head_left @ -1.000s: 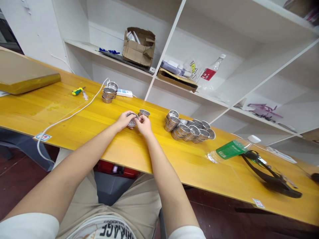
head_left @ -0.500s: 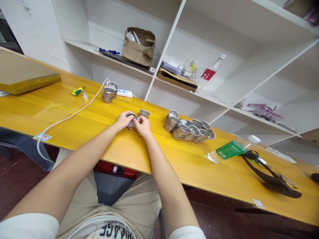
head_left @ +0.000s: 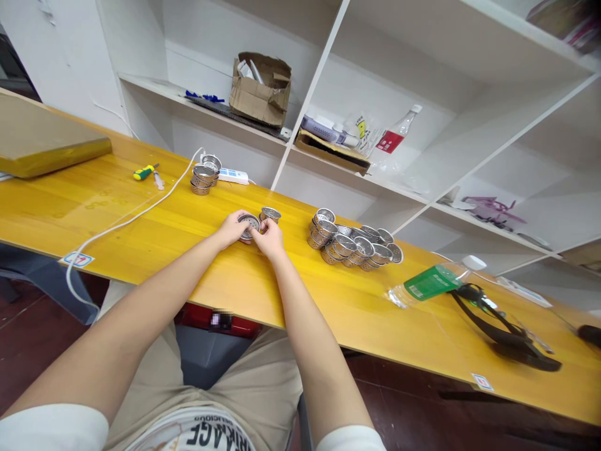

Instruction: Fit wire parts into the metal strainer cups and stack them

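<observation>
Between my hands is a round metal strainer basket [head_left: 252, 223] with a perforated bottom, its opening facing me. My left hand [head_left: 233, 229] is wrapped round its left side, the thumb at the rim. From the right, my right hand [head_left: 270, 236] grips the rim with thumb and fingers close together. Just behind my right hand a second strainer basket [head_left: 270, 214] stands upright on the table, partly hidden. A large cluster of stacked strainer baskets [head_left: 354, 244] lies to the right. Another small group of strainer baskets [head_left: 203, 177] stands at the back left.
On the yellow table [head_left: 188, 244] lie a white cable [head_left: 136, 219], a green-handled screwdriver [head_left: 144, 172] and a power strip [head_left: 233, 176]. A green-labelled bottle [head_left: 432, 282] and a black strapped headset [head_left: 502, 332] lie right. White shelves behind hold a cardboard box [head_left: 258, 97].
The basket in my hands has tipped slightly, so more of its perforated bottom shows. Both hands keep their hold in nearly the same place. The whole view has shifted a little.
</observation>
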A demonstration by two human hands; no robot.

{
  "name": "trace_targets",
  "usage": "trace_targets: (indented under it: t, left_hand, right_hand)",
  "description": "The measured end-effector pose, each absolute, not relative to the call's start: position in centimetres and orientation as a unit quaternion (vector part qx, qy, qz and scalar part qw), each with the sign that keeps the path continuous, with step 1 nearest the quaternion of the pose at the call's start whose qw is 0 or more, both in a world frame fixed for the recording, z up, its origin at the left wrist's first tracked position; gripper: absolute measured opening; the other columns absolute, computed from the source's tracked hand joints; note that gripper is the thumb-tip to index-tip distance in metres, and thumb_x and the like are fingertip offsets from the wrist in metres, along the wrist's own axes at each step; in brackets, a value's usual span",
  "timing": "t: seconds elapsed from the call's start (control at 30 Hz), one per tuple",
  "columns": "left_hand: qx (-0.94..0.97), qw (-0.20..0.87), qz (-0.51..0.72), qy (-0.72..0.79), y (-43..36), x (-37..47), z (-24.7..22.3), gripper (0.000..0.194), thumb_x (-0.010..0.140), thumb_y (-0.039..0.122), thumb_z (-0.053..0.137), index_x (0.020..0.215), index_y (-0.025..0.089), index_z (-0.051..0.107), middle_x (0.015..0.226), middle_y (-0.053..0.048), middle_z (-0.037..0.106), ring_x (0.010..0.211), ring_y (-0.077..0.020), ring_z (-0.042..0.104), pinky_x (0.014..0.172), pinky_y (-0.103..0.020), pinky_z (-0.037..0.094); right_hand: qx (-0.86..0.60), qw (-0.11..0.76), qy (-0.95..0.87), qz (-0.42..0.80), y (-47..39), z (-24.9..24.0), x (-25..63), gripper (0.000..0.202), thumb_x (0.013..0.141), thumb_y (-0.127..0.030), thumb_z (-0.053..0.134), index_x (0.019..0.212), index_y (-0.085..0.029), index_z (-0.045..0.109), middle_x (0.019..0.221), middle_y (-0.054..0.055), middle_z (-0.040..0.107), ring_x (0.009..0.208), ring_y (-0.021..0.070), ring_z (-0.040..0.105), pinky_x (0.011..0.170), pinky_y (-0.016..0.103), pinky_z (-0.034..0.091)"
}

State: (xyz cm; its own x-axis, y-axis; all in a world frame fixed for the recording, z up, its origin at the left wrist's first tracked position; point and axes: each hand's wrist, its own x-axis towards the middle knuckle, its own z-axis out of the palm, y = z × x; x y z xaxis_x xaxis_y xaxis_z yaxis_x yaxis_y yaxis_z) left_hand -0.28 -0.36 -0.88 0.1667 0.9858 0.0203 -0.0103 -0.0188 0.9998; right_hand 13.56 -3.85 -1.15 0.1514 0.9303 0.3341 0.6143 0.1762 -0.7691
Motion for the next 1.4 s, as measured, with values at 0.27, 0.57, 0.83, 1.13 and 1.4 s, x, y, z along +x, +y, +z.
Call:
trace_targets:
  t: [0.27,0.57,0.83,1.13,1.4]
  left_hand:
    - [0.53,0.533,0.472,0.461,0.0,0.0,-1.1,0.029,0.072,0.008,0.054,0.098,0.018,0.061,0.093,-0.004,0.068,0.079,-0.0176,0.066,0.074,-0.033,0.064]
    - [0.504,0.619,0.437,0.415,-0.4,0.1,-0.6,0.035,0.073,0.008,0.057,0.107,0.019,0.059,0.097,-0.005,0.071,0.076,-0.0195,0.071,0.07,-0.038,0.067]
    - [0.553,0.586,0.414,0.423,-0.9,0.1,-0.6,0.039,0.073,0.005,0.067,0.109,0.019,0.061,0.106,-0.005,0.07,0.08,-0.0179,0.072,0.064,-0.031,0.067]
    - [0.56,0.571,0.414,0.434,-1.0,0.1,-0.7,0.041,0.075,0.009,0.075,0.112,0.019,0.062,0.11,-0.006,0.07,0.078,-0.0173,0.072,0.063,-0.032,0.067]
    - [0.534,0.584,0.488,0.368,-0.4,-0.5,-0.5,0.034,0.087,0.043,0.071,0.112,0.022,0.062,0.115,-0.007,0.071,0.093,-0.0189,0.07,0.065,-0.027,0.062]
  right_hand:
    - [-0.657,0.4,-0.599,0.225,-3.9,-1.2,13.9,0.041,0.075,-0.053,0.075,0.075,-0.026,0.045,0.07,-0.003,0.062,0.067,0.016,0.056,0.061,0.025,0.043]
    - [-0.639,0.462,-0.502,0.355,-3.6,-0.8,14.2,0.036,0.086,-0.043,0.07,0.068,-0.025,0.045,0.053,-0.004,0.061,0.043,0.0128,0.057,0.042,0.022,0.045]
    - [-0.66,0.471,-0.475,0.342,-3.1,-1.4,14.7,0.038,0.088,-0.047,0.07,0.066,-0.024,0.049,0.05,-0.003,0.06,0.04,0.0131,0.058,0.038,0.022,0.045]
    - [-0.656,0.456,-0.499,0.334,-3.5,-1.3,14.5,0.042,0.088,-0.053,0.07,0.067,-0.025,0.047,0.049,-0.003,0.06,0.039,0.0138,0.056,0.038,0.023,0.045]
    - [-0.652,0.526,-0.455,0.301,-3.6,-0.2,15.2,0.032,0.097,-0.051,0.058,0.081,-0.024,0.053,0.066,0.0,0.067,0.051,0.0174,0.063,0.043,0.026,0.048]
